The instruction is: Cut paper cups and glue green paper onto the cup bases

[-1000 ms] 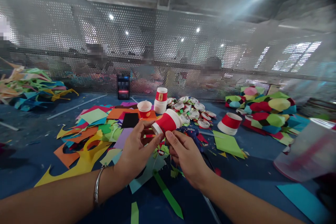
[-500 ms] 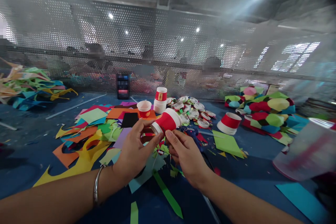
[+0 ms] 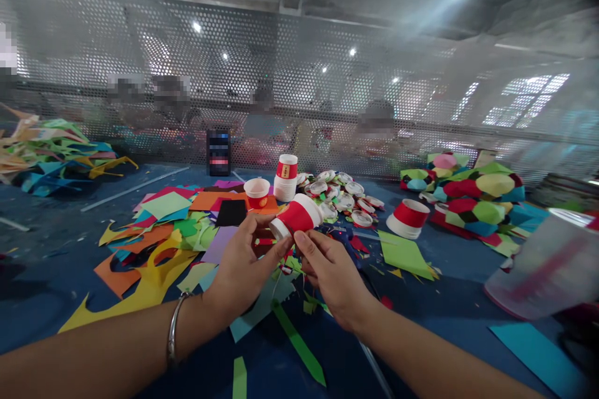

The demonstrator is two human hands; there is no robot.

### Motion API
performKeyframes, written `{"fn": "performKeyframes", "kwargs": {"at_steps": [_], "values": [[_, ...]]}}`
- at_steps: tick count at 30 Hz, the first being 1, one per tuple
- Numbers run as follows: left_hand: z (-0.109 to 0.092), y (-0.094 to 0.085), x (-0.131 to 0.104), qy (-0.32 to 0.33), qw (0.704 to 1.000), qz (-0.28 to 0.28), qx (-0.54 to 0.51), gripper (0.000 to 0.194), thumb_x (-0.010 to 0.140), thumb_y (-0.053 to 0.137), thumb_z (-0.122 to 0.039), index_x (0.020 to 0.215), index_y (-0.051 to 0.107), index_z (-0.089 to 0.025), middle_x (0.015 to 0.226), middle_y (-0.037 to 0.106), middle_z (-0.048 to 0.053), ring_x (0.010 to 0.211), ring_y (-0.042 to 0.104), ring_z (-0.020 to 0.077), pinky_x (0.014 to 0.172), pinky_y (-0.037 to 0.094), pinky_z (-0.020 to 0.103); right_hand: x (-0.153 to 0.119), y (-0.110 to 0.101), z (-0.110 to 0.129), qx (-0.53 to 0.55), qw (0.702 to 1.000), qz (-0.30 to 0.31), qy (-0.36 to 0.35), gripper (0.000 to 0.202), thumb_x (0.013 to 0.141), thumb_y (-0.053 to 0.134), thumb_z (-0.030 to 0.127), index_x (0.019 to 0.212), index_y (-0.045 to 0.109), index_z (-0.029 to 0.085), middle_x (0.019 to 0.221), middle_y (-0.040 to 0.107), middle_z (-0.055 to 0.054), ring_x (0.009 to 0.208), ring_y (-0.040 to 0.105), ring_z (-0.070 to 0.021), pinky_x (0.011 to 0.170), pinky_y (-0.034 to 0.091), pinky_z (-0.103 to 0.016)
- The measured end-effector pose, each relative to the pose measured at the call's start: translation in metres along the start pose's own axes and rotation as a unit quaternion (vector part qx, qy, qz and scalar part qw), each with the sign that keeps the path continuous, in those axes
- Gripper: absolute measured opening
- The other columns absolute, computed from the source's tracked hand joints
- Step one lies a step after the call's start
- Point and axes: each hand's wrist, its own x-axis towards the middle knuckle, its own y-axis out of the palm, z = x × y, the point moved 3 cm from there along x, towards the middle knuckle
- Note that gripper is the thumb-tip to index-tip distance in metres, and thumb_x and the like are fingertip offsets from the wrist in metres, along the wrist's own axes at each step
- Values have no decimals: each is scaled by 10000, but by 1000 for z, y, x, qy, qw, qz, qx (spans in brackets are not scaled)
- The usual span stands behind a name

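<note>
In the middle of the head view, a red and white paper cup (image 3: 298, 217) lies tilted on its side in the air above the table. My left hand (image 3: 243, 255), with a silver bangle at the wrist, grips its left end between thumb and fingers. My right hand (image 3: 327, 271) is closed, thumb against the fingertips, at the cup's lower edge; whether it pinches something small there is hidden. Just behind stand another paper cup (image 3: 257, 193) and a stack of paper cups (image 3: 286, 176). A further red and white cup (image 3: 409, 219) sits to the right.
Coloured paper scraps (image 3: 159, 265) spread over the blue table on the left. Several round white-rimmed pieces (image 3: 345, 199) are heaped behind my hands. Patchwork paper balls (image 3: 484, 190) and a translucent tub (image 3: 543, 268) stand at right. A phone (image 3: 219, 153) leans on the perforated screen (image 3: 262, 56).
</note>
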Motion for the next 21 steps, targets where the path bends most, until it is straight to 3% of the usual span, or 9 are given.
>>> {"fn": "performKeyframes", "kwargs": {"at_steps": [8, 15, 21], "values": [[-3, 1, -1, -21, 997, -2, -72, 361, 857, 661, -352, 1133, 495, -187, 1038, 645, 78, 958, 639, 204, 821, 561, 357, -1, 0, -2, 3, 1000, 8, 4, 410, 896, 562, 568, 717, 430, 223, 560, 279, 91, 478, 216, -88, 422, 149, -231], [-10, 0, -1, -10, 996, -20, -84, 369, 829, 685, -341, 1107, 502, -184, 1060, 623, 80, 990, 614, 203, 815, 557, 332, 1, 1, -2, 33, 999, 2, 9, 412, 859, 607, 576, 713, 461, 220, 560, 286, 89, 480, 249, -91, 432, 185, -228], [-6, -3, 2, -12, 997, -51, -64, 376, 842, 664, -362, 1129, 498, -185, 1053, 616, 88, 975, 611, 204, 813, 560, 345, 0, 3, -1, 53, 998, 10, 12, 383, 871, 616, 545, 745, 469, 215, 584, 278, 94, 466, 217, -76, 408, 137, -222]]}}
